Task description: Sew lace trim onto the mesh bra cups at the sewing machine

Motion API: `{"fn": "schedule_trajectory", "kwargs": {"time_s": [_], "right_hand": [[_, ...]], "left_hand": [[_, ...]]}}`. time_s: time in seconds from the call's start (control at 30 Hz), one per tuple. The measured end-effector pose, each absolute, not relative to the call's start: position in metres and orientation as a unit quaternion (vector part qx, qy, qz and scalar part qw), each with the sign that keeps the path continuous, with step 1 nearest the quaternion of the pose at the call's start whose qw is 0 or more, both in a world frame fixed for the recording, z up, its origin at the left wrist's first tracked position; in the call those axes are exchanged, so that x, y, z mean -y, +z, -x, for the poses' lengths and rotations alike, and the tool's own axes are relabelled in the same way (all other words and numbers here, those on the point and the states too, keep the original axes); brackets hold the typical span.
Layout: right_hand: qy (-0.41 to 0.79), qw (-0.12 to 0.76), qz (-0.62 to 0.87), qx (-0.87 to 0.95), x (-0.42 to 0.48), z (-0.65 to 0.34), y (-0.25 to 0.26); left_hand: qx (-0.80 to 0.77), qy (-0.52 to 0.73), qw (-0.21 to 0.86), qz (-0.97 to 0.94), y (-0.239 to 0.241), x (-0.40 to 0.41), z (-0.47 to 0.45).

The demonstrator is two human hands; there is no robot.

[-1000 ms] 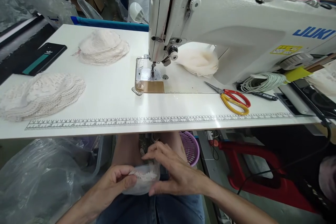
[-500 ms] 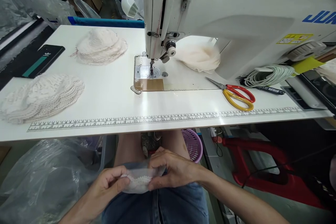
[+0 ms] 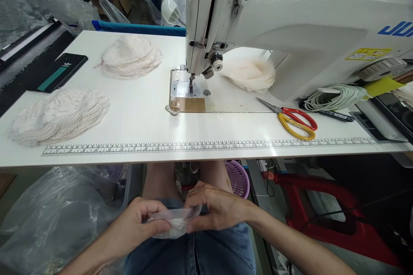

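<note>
Over my lap, my left hand [image 3: 146, 219] and my right hand [image 3: 213, 208] hold a small translucent pouch [image 3: 172, 234] between them. Small white pieces, like beads, lie inside it, too small to name surely. My left thumb and fingers pinch its left side, and my right thumb and fingers grip its right side. Beyond the hands is the white sewing table [image 3: 145, 116]. On it stands a sewing machine [image 3: 290, 21], with its needle over the metal plate.
Two stacks of pale knitted fabric, the near stack [image 3: 61, 116] and the far stack [image 3: 130, 58], lie on the left. Scissors [image 3: 295, 122] and a coiled cord [image 3: 335, 96] lie right. Pale fabric [image 3: 251, 73] rests behind the needle. A purple basket [image 3: 238, 178] stands below the table.
My left hand has moved slightly right and inward on the pouch, and its thumb now reaches farther over the white pieces. The camera view has shifted a little.
</note>
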State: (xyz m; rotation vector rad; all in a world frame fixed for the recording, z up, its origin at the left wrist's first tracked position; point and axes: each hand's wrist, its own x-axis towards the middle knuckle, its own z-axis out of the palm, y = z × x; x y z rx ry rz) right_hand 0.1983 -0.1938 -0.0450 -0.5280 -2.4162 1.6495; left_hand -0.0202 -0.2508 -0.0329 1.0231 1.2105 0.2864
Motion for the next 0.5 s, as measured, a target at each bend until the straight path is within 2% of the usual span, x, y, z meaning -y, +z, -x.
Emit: {"fn": "schedule_trajectory", "kwargs": {"time_s": [0.2, 0.5], "right_hand": [[0.545, 0.072, 0.204, 0.810, 0.197, -0.193, -0.042], [0.554, 0.009, 0.153, 0.818, 0.187, -0.191, -0.044]], "left_hand": [[-0.556, 0.122, 0.700, -0.431, -0.028, 0.255, 0.026], [-0.545, 0.071, 0.704, -0.451, -0.033, 0.251, 0.021]]}}
